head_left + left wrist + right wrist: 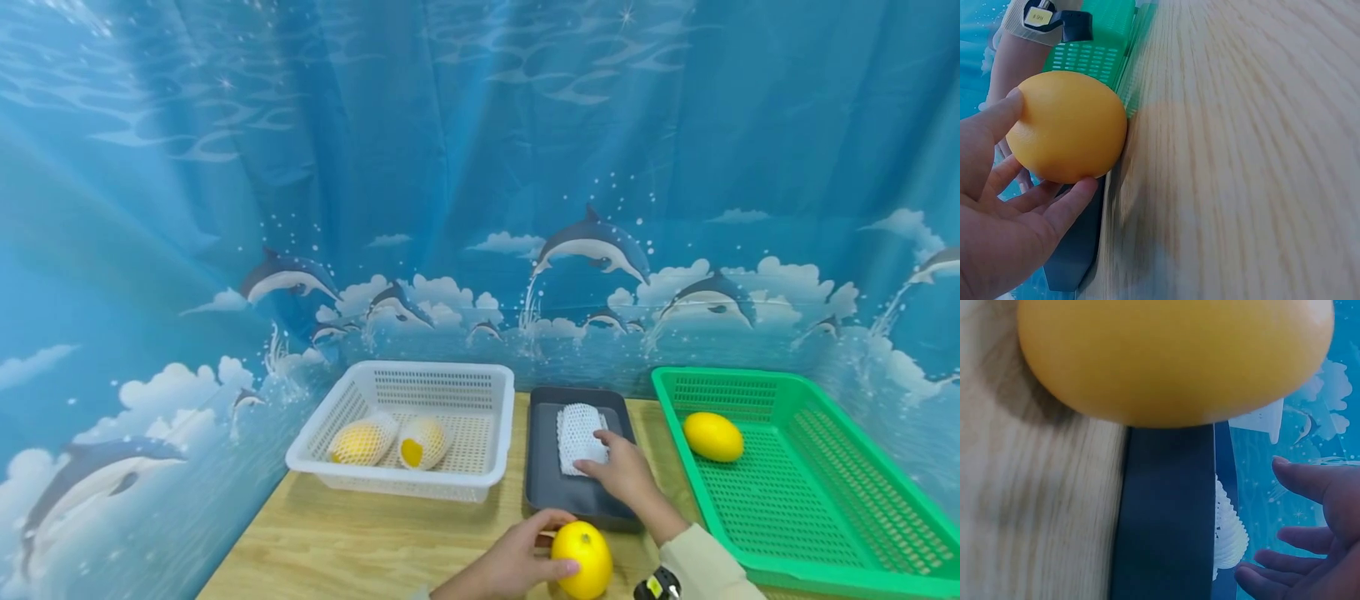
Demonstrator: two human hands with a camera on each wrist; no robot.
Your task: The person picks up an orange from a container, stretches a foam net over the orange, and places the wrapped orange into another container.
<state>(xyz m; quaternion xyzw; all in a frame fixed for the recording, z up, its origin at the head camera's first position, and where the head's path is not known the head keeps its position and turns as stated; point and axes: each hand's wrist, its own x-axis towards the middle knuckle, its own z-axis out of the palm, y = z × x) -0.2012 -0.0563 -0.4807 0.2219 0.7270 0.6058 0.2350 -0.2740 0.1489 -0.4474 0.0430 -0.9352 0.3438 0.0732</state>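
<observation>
My left hand (513, 557) holds a smooth yellow melon (583, 560) near the table's front edge, thumb on one side and fingers on the other. The left wrist view shows the melon (1069, 128) between the thumb and the fingertips. My right hand (624, 472) reaches over the dark grey tray (543, 483), fingers spread beside the white foam net sleeves (579, 433) lying in it. In the right wrist view, the thumb and fingers of this hand (1310, 537) are parted, and the tray wall partly hides the sleeves (1229, 531).
To the left stands a white basket (420, 482) holding two yellow melons in foam nets (363, 442). A green basket (787, 500) at the right contains one bare yellow melon (714, 437). A blue dolphin-print curtain (480, 167) hangs behind the wooden table (337, 533).
</observation>
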